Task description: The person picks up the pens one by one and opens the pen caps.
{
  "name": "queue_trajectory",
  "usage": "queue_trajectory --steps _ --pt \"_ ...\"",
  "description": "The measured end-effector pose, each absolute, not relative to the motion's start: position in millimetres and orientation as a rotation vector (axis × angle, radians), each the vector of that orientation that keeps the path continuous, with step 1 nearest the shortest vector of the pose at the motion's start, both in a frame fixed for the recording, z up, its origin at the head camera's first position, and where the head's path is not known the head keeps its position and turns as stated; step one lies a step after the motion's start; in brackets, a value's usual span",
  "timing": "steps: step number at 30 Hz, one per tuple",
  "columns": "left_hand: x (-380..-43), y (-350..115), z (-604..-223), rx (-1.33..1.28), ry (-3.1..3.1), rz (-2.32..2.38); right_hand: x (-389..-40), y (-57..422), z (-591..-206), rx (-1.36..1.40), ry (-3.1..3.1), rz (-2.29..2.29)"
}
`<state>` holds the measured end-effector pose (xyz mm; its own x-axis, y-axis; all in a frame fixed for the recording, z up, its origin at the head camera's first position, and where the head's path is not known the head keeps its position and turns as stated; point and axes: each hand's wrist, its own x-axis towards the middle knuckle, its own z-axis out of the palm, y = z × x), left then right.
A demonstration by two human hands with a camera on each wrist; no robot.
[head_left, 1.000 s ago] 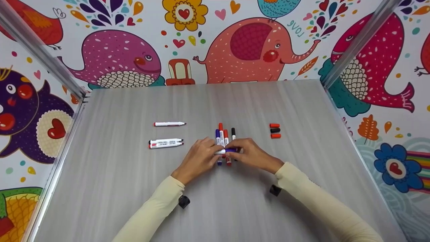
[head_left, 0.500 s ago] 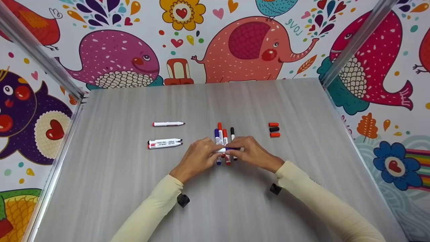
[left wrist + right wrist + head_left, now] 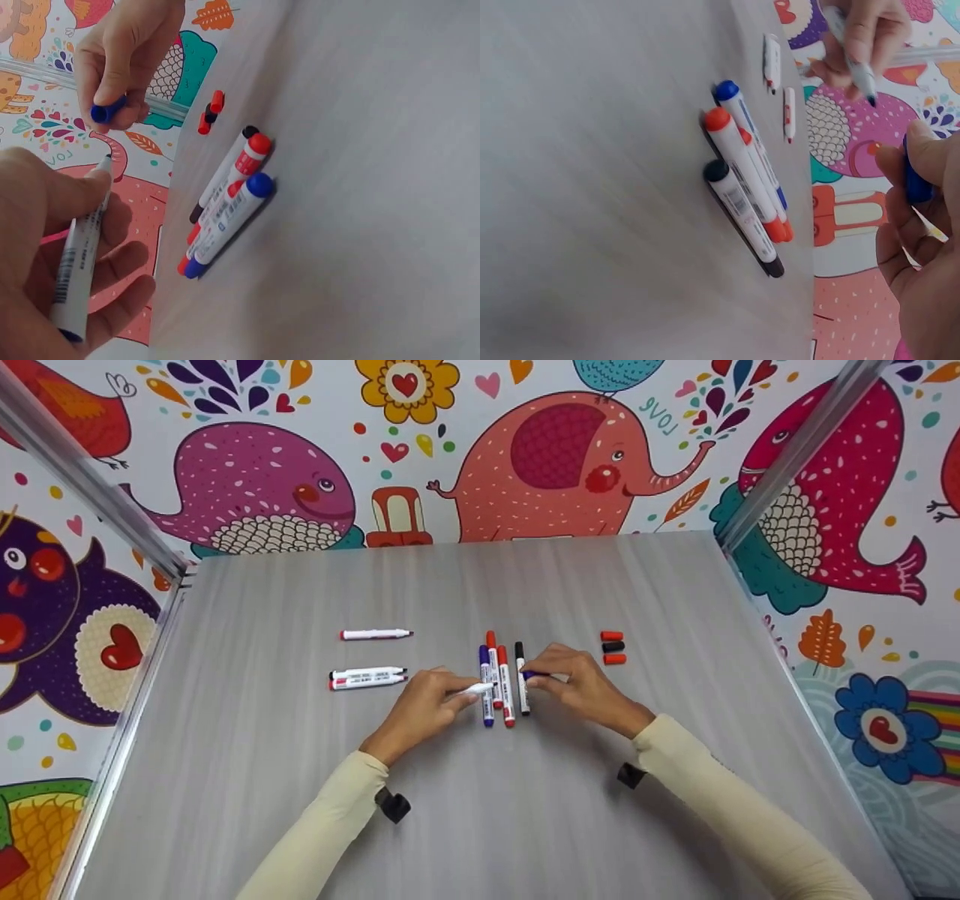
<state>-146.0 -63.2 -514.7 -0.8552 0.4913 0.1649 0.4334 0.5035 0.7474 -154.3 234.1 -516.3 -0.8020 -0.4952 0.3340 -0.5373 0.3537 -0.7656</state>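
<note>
My left hand (image 3: 420, 706) grips a white marker (image 3: 81, 255) without its cap; its dark tip is bare, and its end plug looks blue in the left wrist view. Between the thumb and fingers of my right hand (image 3: 589, 688) is a blue cap (image 3: 916, 174), its open end showing in the left wrist view. The two hands are apart, above a group of capped markers on the table. That group has a blue marker (image 3: 486, 694), two red markers (image 3: 505, 690) and a black marker (image 3: 522, 682), lying roughly side by side and pointing away from me.
At the left lie uncapped markers: one red-ended marker (image 3: 376, 635) alone, and a touching pair (image 3: 367, 679) nearer me. To the right, two red caps (image 3: 614, 659) and a black cap (image 3: 613, 646) form a short column. A patterned wall (image 3: 420, 472) rises behind the table (image 3: 285, 607).
The blue cap has come off the marker. My left hand has drawn left with the marker, and my right hand has moved right with the cap, uncovering more of the group between.
</note>
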Motion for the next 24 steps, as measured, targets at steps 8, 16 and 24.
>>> queue_trajectory --steps 8,16,24 --pt "-147 -69 -519 0.816 2.677 1.26 -152 237 -518 0.865 -2.633 1.504" --pt "-140 -83 -527 0.826 2.762 1.233 -150 243 -527 0.769 -2.718 1.44" --pt "-138 -108 -544 0.801 2.844 1.256 -149 255 -539 0.696 -2.762 1.378"
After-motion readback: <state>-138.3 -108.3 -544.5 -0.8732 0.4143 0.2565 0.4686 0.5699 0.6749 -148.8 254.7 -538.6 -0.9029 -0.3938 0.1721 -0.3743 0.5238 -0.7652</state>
